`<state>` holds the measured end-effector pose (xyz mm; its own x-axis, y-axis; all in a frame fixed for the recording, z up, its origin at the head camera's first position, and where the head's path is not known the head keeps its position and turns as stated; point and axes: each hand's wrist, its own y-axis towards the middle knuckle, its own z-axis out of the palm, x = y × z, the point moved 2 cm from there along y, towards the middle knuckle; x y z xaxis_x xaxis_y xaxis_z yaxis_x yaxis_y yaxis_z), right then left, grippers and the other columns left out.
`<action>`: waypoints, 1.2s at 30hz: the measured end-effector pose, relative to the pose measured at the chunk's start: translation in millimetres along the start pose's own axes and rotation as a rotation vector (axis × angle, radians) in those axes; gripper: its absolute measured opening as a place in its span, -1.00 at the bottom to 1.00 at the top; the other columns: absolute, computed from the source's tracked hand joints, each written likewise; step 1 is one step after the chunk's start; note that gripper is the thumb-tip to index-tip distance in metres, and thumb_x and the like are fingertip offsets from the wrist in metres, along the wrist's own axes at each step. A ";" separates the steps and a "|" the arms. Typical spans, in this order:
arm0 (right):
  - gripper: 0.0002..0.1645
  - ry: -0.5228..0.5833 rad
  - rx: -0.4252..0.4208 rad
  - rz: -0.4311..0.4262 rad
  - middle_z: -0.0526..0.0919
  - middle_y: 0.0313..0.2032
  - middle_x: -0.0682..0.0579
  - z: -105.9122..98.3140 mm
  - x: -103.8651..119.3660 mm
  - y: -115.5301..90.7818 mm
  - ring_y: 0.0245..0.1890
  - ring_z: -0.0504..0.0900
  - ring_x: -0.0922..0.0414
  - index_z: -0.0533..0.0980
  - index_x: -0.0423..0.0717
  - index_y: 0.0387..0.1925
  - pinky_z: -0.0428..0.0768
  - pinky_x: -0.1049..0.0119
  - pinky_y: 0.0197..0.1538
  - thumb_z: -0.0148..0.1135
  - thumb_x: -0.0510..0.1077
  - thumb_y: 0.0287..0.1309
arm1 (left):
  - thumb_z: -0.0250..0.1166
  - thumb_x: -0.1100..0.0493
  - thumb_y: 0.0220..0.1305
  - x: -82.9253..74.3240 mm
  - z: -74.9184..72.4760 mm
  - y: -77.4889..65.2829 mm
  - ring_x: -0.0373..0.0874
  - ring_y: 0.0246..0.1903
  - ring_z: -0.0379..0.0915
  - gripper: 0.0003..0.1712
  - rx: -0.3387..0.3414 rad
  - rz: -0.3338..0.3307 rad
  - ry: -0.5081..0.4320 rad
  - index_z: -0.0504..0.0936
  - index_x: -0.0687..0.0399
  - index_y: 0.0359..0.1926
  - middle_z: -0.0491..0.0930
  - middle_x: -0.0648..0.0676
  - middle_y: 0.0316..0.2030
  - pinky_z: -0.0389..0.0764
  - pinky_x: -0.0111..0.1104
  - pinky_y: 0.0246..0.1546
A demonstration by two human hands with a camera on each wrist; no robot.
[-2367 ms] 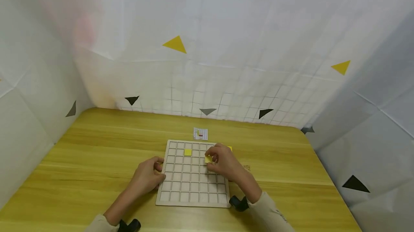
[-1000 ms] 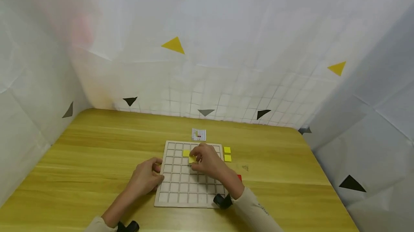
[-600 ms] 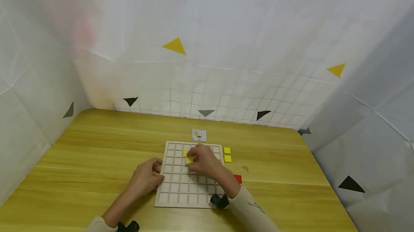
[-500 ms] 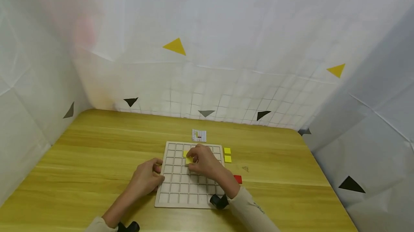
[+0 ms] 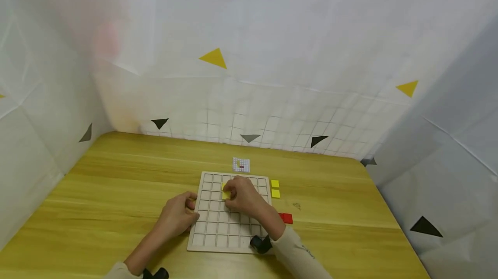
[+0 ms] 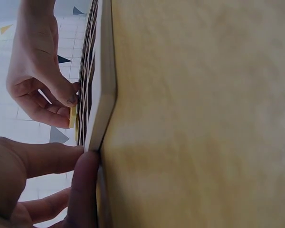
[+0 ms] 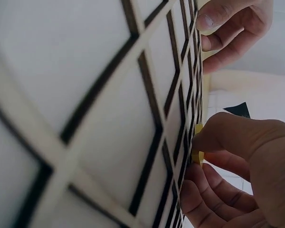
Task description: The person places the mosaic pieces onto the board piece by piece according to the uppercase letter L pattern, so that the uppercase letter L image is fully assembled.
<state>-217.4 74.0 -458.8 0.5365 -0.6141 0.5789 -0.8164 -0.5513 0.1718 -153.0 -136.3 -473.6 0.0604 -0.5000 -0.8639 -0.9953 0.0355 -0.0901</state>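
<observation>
A pale wooden grid board [image 5: 221, 229] lies in front of me on the table. My left hand [image 5: 175, 214] holds its left edge; thumb and index finger pinch the rim in the left wrist view. Over the board's upper part, my right hand [image 5: 245, 197] pinches a small square yellow tile [image 5: 226, 195]. Just beyond that tile, a second yellow tile [image 5: 223, 185] sits in a cell, partly covered by my fingers. In the right wrist view the pinched tile [image 7: 197, 157] is close to the grid surface; whether it is fully in a cell, I cannot tell.
Two yellow tiles [image 5: 275, 188] lie right of the board. Red tiles [image 5: 287, 218] are lower down, partly behind my right forearm. A small printed grid card [image 5: 241, 165] lies beyond the board. White sheeting [image 5: 272, 54] encloses the table's far side.
My right hand has carried the yellow tile leftward across the board, then down beside the placed yellow tile. The left hand stays at the board's edge. More red tile shows now.
</observation>
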 end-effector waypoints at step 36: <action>-0.72 0.001 -0.007 -0.024 0.63 -0.28 -0.02 2.7 -2.4 0.3 -0.37 0.59 0.17 0.69 -0.21 -0.20 0.56 0.46 -0.32 0.42 -0.37 -0.04 | 0.35 0.45 0.00 0.7 0.5 0.7 -0.16 -0.53 0.52 -0.43 0.005 -0.010 -0.002 0.55 0.36 0.13 0.52 0.11 -0.30 0.59 -0.31 -0.70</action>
<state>-218.3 73.8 -462.3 0.5557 -0.6001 0.5754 -0.8048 -0.5619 0.1913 -153.6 -136.3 -474.6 0.0705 -0.4986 -0.8639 -0.9943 0.0346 -0.1011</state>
